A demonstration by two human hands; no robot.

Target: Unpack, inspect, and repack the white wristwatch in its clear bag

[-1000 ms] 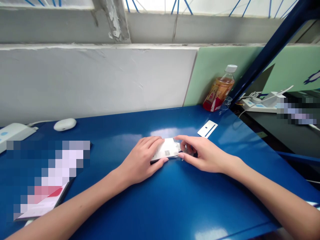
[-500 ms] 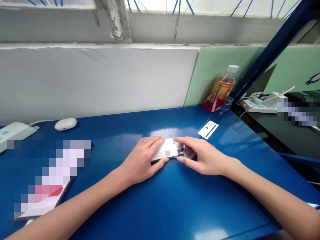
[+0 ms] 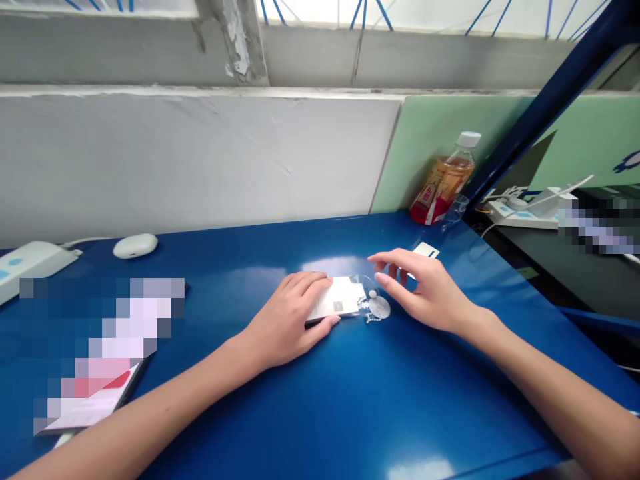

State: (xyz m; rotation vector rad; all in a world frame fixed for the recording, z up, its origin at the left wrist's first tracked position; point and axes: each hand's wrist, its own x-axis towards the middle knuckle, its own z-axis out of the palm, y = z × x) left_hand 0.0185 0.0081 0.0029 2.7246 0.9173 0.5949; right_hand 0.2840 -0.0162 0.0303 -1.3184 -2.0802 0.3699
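Observation:
On the blue table lies a flat white card-like piece in a clear sleeve, with a small round charm at its right end. My left hand grips its left part, thumb along the near edge and fingers over the far side. Raised just right of the charm, my right hand holds nothing, its thumb and fingers apart. Behind it, a white card with a dark slot is partly covered by the fingers.
A bottle of reddish drink stands at the back right by a blue post. At left are a white earbud case, a white power strip and a tablet-like device, partly blurred. Another power strip sits beyond the right edge.
My right hand has let go of the sleeve's right end and moved up and right, its fingers now over part of the white card. The charm is uncovered. My left hand stays in place.

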